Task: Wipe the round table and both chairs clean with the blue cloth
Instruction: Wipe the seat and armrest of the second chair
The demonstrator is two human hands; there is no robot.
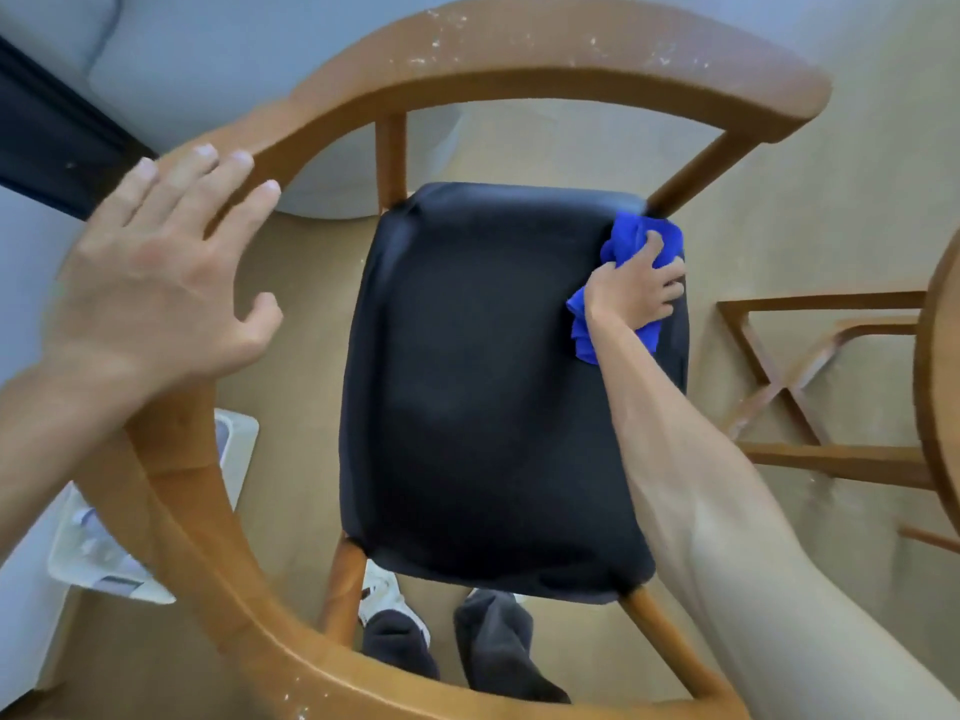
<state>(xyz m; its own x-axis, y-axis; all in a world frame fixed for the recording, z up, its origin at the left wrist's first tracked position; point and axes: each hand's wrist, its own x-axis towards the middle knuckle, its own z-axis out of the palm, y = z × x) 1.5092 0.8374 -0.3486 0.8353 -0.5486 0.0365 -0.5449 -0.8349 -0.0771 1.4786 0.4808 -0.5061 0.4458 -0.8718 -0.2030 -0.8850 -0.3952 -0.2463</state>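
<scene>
From the head view, looking straight down, the person stands over a wooden chair with a curved backrest rail and a dark padded seat (498, 387). The right hand (636, 288) has its fingers curled round a crumpled bright blue cloth (644, 241) and presses it onto the far right corner of the seat, just beside the strut where the rail meets the frame. The left hand (150, 272) lies flat on the curved rail with fingers straight and spread, holding nothing, seemingly steadying the chair.

As for progress, I judge the chair is mid-wipe: the cloth is at one corner of the seat, and pale specks still dot the top of the rail at the far side and near the bottom edge, so the woodwork looks undone. Only a sliver of the round wooden table (940, 387) shows at the right edge, with its crossed wooden base (810, 387) below; whether it has been wiped I cannot tell. A second chair is not in sight.

The only container is a white rectangular tray-like box (156, 589) on the floor at the left, partly hidden behind the rail; it holds pale, blurred items I cannot identify.
</scene>
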